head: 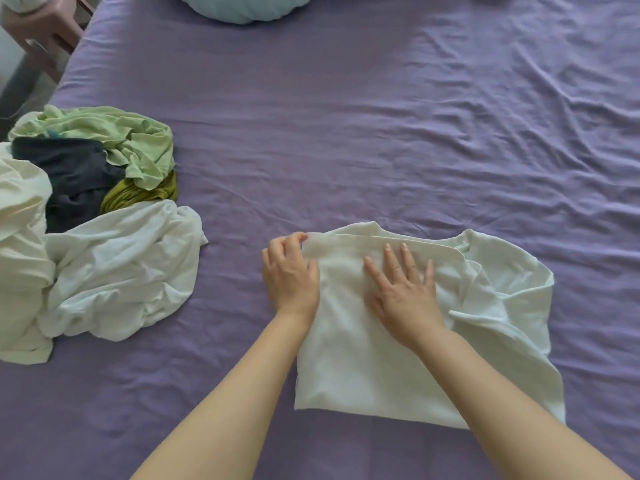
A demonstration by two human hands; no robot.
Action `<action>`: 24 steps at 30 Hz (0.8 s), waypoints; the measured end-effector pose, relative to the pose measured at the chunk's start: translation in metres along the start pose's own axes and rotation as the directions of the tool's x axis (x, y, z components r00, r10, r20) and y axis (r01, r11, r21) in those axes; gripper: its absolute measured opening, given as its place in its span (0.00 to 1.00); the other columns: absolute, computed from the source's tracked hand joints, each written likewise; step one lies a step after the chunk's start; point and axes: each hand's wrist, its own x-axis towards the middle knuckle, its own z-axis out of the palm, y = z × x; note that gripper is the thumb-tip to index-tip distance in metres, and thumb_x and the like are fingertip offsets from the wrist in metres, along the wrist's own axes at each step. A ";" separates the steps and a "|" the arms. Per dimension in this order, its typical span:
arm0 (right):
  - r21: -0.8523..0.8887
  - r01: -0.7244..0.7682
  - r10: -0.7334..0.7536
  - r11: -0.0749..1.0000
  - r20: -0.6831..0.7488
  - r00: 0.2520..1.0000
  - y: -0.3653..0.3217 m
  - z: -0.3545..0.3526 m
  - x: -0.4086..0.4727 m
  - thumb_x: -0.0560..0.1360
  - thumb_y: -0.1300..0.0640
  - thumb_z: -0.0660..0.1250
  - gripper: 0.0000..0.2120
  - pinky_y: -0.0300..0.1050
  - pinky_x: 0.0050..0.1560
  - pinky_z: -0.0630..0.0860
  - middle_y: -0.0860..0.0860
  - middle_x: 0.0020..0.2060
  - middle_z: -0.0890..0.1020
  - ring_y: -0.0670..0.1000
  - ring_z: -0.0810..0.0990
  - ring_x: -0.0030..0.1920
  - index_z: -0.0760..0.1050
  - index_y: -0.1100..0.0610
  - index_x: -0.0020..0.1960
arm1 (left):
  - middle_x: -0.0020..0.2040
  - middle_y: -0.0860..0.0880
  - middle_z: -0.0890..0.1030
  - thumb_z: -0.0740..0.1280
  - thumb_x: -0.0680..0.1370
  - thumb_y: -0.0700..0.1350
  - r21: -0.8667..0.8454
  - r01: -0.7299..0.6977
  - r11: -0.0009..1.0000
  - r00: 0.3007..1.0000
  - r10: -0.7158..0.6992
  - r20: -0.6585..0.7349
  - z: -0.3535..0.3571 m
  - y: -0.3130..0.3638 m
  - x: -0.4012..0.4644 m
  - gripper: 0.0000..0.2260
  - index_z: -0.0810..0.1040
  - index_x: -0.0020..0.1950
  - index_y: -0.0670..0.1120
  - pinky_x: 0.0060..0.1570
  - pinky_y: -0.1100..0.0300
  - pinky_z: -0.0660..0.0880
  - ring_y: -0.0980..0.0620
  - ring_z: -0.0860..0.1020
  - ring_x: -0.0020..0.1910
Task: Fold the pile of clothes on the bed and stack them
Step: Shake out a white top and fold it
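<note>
A white T-shirt [363,368] lies partly folded on the purple bed sheet [346,150], its left side turned over the middle and its right sleeve spread out to the right. My left hand [289,275] grips the far left corner of the fold with curled fingers. My right hand [401,289] lies flat on the folded panel, fingers straight and spread. At the left edge of the bed sits the pile of unfolded clothes [86,216]: white, pale green, dark navy and olive pieces heaped together.
A pale blue round cushion [242,8] sits at the far edge of the bed. A pink stool [45,32] stands off the bed at the top left. The bed's left edge runs diagonally by the pile.
</note>
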 end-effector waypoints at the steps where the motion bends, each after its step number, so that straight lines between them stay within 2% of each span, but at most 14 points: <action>1: -0.004 0.009 -0.009 1.000 -0.026 1.000 0.005 -0.005 -0.007 0.80 0.47 0.53 0.28 0.66 0.71 0.37 0.53 0.78 0.44 0.58 0.37 0.76 0.47 0.45 0.77 | 0.52 0.41 0.77 0.70 0.71 0.36 0.018 -0.091 0.996 0.996 0.090 0.007 0.001 0.007 -0.007 0.13 0.79 0.55 0.43 0.53 0.49 0.70 0.39 0.73 0.51; 2: 0.001 0.024 -0.024 1.000 -0.083 0.996 0.012 -0.010 -0.016 0.79 0.51 0.59 0.28 0.67 0.71 0.40 0.55 0.78 0.50 0.60 0.42 0.77 0.55 0.48 0.77 | 0.48 0.42 0.78 0.70 0.70 0.35 0.015 -0.199 0.980 0.979 0.199 0.040 0.004 0.013 -0.015 0.10 0.81 0.51 0.43 0.49 0.47 0.72 0.39 0.74 0.49; 4: 0.005 0.043 -0.040 0.999 -0.259 0.965 0.030 -0.020 -0.038 0.70 0.61 0.72 0.25 0.73 0.67 0.55 0.61 0.70 0.69 0.66 0.62 0.72 0.74 0.56 0.66 | 0.44 0.44 0.80 0.71 0.70 0.34 -0.026 -0.399 0.917 0.906 0.398 0.142 0.015 0.024 -0.028 0.06 0.82 0.45 0.42 0.45 0.47 0.75 0.39 0.78 0.47; 5: 0.013 0.038 -0.031 0.999 -0.346 0.938 0.041 -0.020 -0.051 0.64 0.66 0.76 0.24 0.73 0.63 0.61 0.61 0.64 0.75 0.67 0.69 0.68 0.78 0.58 0.60 | 0.45 0.44 0.81 0.72 0.70 0.35 -0.046 -0.476 0.878 0.856 0.474 0.205 0.021 0.029 -0.035 0.06 0.83 0.44 0.42 0.45 0.47 0.76 0.39 0.79 0.48; 7: 0.048 -0.004 0.024 0.999 -0.404 0.914 0.064 -0.018 -0.074 0.59 0.69 0.77 0.27 0.72 0.60 0.66 0.61 0.62 0.77 0.66 0.73 0.65 0.80 0.59 0.58 | 0.52 0.41 0.81 0.72 0.72 0.38 -0.039 -0.596 0.802 0.760 0.579 0.297 0.040 0.038 -0.044 0.04 0.83 0.46 0.42 0.52 0.45 0.75 0.39 0.78 0.56; 8: 0.072 -0.027 0.055 0.997 -0.418 0.907 0.074 -0.016 -0.084 0.59 0.69 0.77 0.29 0.72 0.60 0.67 0.61 0.62 0.77 0.65 0.73 0.65 0.79 0.60 0.59 | 0.57 0.40 0.80 0.70 0.75 0.41 -0.029 -0.618 0.786 0.730 0.587 0.350 0.049 0.043 -0.049 0.05 0.83 0.49 0.43 0.58 0.44 0.71 0.39 0.75 0.62; 10: 0.132 -0.055 0.109 0.990 -0.452 0.885 0.094 -0.011 -0.097 0.58 0.69 0.78 0.30 0.69 0.58 0.71 0.62 0.60 0.78 0.65 0.76 0.61 0.79 0.62 0.60 | 0.70 0.43 0.71 0.62 0.80 0.48 -0.021 -0.598 0.801 0.698 0.533 0.479 0.063 0.055 -0.058 0.11 0.79 0.58 0.47 0.71 0.43 0.55 0.43 0.64 0.73; 11: 0.182 -0.061 0.142 0.981 -0.474 0.869 0.104 -0.010 -0.101 0.59 0.69 0.78 0.28 0.66 0.56 0.74 0.60 0.56 0.80 0.65 0.78 0.58 0.79 0.62 0.58 | 0.74 0.45 0.66 0.58 0.82 0.50 -0.013 -0.588 0.809 0.691 0.511 0.512 0.070 0.061 -0.061 0.13 0.77 0.62 0.49 0.73 0.45 0.48 0.46 0.58 0.75; 13: 0.381 -0.053 0.254 0.923 -0.502 0.826 0.117 -0.012 -0.105 0.64 0.70 0.75 0.17 0.54 0.50 0.76 0.55 0.48 0.82 0.61 0.80 0.50 0.81 0.61 0.52 | 0.77 0.48 0.60 0.54 0.83 0.53 0.001 -0.600 0.800 0.670 0.502 0.546 0.080 0.073 -0.065 0.15 0.73 0.66 0.52 0.73 0.48 0.43 0.49 0.53 0.77; 15: 0.636 -0.078 0.449 0.768 -0.449 0.773 0.125 -0.016 -0.103 0.73 0.66 0.70 0.06 0.41 0.44 0.71 0.49 0.41 0.80 0.52 0.77 0.43 0.81 0.59 0.49 | 0.78 0.51 0.58 0.51 0.83 0.53 -0.002 -0.605 0.796 0.648 0.494 0.580 0.087 0.086 -0.068 0.17 0.70 0.70 0.53 0.73 0.49 0.41 0.51 0.50 0.77; 16: 0.733 -0.088 0.538 0.675 -0.407 0.738 0.131 -0.017 -0.099 0.75 0.63 0.68 0.03 0.40 0.40 0.68 0.48 0.37 0.77 0.50 0.74 0.39 0.80 0.58 0.47 | 0.78 0.51 0.57 0.51 0.83 0.53 -0.001 -0.605 0.797 0.643 0.489 0.589 0.089 0.093 -0.069 0.18 0.68 0.71 0.54 0.73 0.49 0.40 0.51 0.49 0.77; 19: 0.871 -0.118 0.681 0.477 -0.281 0.676 0.149 -0.019 -0.088 0.78 0.55 0.65 0.06 0.47 0.37 0.66 0.52 0.32 0.73 0.52 0.68 0.34 0.76 0.57 0.45 | 0.79 0.50 0.55 0.50 0.83 0.53 0.024 -0.622 0.782 0.636 0.488 0.598 0.096 0.111 -0.075 0.19 0.65 0.73 0.53 0.74 0.48 0.40 0.50 0.46 0.78; 21: 0.884 -0.134 0.705 0.448 -0.257 0.661 0.161 -0.019 -0.082 0.78 0.54 0.65 0.05 0.49 0.40 0.69 0.52 0.34 0.77 0.54 0.73 0.36 0.76 0.55 0.48 | 0.79 0.49 0.50 0.49 0.83 0.55 0.054 -0.656 0.753 0.616 0.493 0.614 0.103 0.122 -0.080 0.21 0.60 0.76 0.54 0.73 0.46 0.38 0.48 0.42 0.78; 24: 0.859 -0.212 0.737 0.465 -0.243 0.630 0.174 -0.012 -0.076 0.76 0.53 0.67 0.07 0.48 0.42 0.70 0.50 0.39 0.80 0.55 0.77 0.42 0.75 0.55 0.51 | 0.79 0.50 0.40 0.45 0.82 0.60 0.101 -0.701 0.706 0.595 0.501 0.629 0.118 0.133 -0.087 0.25 0.48 0.78 0.57 0.72 0.43 0.33 0.47 0.32 0.75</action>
